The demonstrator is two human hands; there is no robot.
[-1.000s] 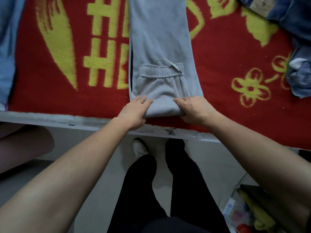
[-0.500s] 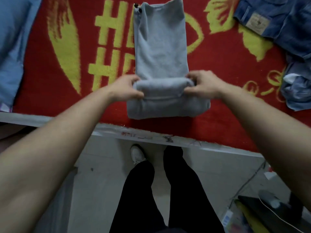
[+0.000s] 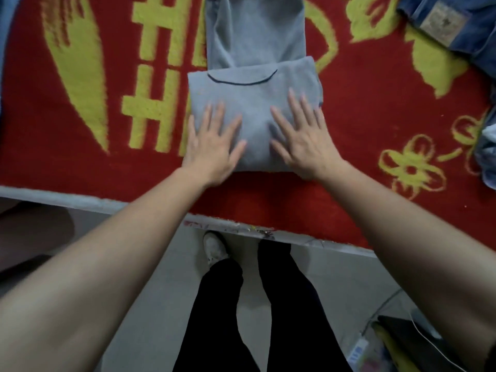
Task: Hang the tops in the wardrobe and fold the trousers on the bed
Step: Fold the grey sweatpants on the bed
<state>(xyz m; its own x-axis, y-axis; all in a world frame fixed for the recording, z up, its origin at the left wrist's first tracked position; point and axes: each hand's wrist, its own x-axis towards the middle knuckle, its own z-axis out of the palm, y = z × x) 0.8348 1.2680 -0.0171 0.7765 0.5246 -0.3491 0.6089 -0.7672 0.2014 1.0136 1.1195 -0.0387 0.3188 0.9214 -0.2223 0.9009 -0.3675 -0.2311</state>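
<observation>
Grey sweat trousers (image 3: 255, 84) lie lengthwise on the bed's red and yellow blanket (image 3: 370, 116), their near end folded over into a thick block with a dark curved pocket seam on top. My left hand (image 3: 212, 140) lies flat with spread fingers on the left half of that folded block. On the right half my right hand (image 3: 303, 135) presses down the same way, fingers straight. The unfolded legs run away from me out of the top of the view.
Blue jeans (image 3: 456, 25) with a leather patch lie at the far right corner, more light blue cloth (image 3: 487, 149) below them at the right edge. The bed's white edge (image 3: 67, 198) runs just before my legs. Bags and a cable (image 3: 397, 342) clutter the floor at lower right.
My hands rolled the folded end of the grey trousers one turn further away, let go of it, and now press flat on top of the fold.
</observation>
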